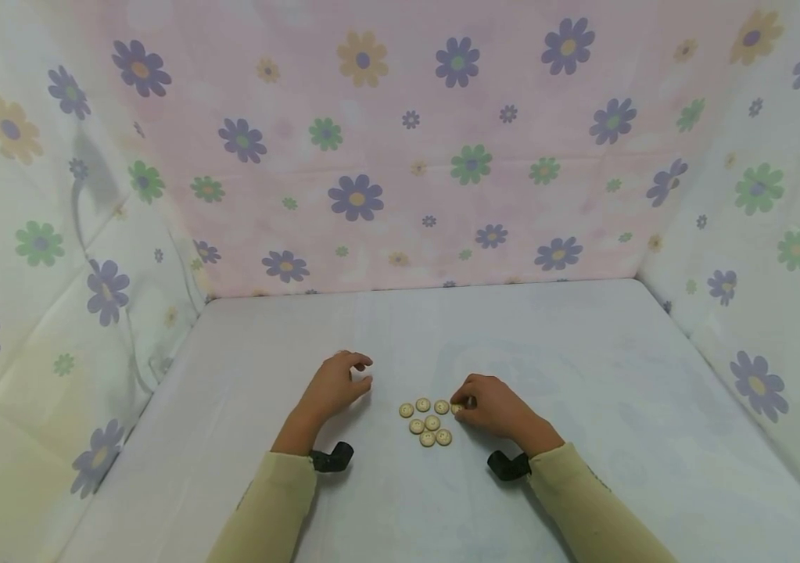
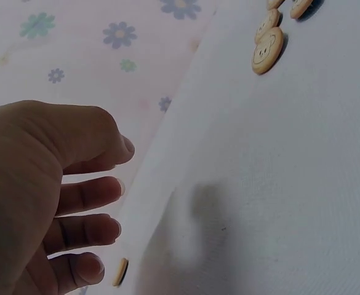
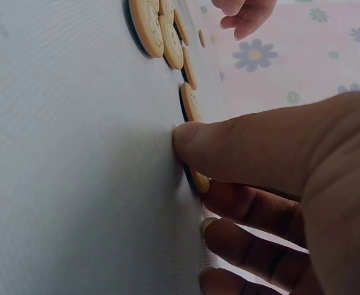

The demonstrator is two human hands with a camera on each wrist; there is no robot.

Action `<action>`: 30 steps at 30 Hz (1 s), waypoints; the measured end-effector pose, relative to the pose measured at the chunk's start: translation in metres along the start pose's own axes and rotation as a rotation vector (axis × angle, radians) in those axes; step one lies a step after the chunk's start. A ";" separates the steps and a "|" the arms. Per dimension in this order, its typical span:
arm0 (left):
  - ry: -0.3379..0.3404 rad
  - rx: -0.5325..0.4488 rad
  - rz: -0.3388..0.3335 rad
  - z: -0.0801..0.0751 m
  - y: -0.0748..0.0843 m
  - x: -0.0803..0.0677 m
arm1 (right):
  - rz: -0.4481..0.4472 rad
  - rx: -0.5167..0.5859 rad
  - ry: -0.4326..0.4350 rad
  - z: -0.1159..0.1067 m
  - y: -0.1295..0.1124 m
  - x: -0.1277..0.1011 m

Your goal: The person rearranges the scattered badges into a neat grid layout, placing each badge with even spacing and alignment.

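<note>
Several round tan discs (image 1: 432,423) printed with bear faces lie in a loose group on the white cloth-covered table. My right hand (image 1: 494,407) is at the group's right end, its thumb and forefinger pinching one disc (image 3: 200,180) at the edges, low over the cloth. That disc is partly hidden by the thumb. My left hand (image 1: 335,385) hovers to the left of the group, fingers loosely curved with nothing held. In the left wrist view, a single disc (image 2: 120,271) shows edge-on near its fingertips, apart from the grouped bear-face discs (image 2: 268,51).
A pink flowered curtain (image 1: 414,156) stands behind the table (image 1: 547,328), with white flowered cloth (image 1: 758,234) along both sides. Both wrists carry small black devices (image 1: 332,457) below pale sleeves (image 1: 266,500).
</note>
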State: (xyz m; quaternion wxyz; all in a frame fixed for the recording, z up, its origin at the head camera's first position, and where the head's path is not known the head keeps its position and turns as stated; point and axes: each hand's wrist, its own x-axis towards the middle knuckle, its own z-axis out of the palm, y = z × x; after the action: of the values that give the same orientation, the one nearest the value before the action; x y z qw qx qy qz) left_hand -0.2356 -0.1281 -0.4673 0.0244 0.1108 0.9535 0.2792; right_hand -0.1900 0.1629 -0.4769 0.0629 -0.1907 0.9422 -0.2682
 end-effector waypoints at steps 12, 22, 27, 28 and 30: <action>-0.090 -0.153 0.032 0.007 0.009 -0.004 | 0.010 0.001 -0.005 0.001 0.002 0.002; -0.171 -0.125 0.111 0.015 0.016 -0.009 | 0.007 0.007 -0.001 0.002 0.002 0.003; -0.196 -0.113 0.118 0.019 0.019 -0.009 | 0.001 0.006 -0.004 0.002 0.003 0.003; -0.198 -0.106 0.122 0.019 0.020 -0.009 | -0.001 0.007 -0.004 0.002 0.003 0.002; -0.204 -0.101 0.124 0.020 0.021 -0.010 | -0.002 0.007 -0.004 0.002 0.002 0.002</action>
State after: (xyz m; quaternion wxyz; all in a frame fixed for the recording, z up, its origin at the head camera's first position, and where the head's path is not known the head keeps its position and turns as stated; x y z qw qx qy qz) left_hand -0.2200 -0.1025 -0.4726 0.1094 0.1962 0.9221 0.3152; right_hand -0.1921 0.1633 -0.4795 0.0650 -0.1919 0.9410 -0.2710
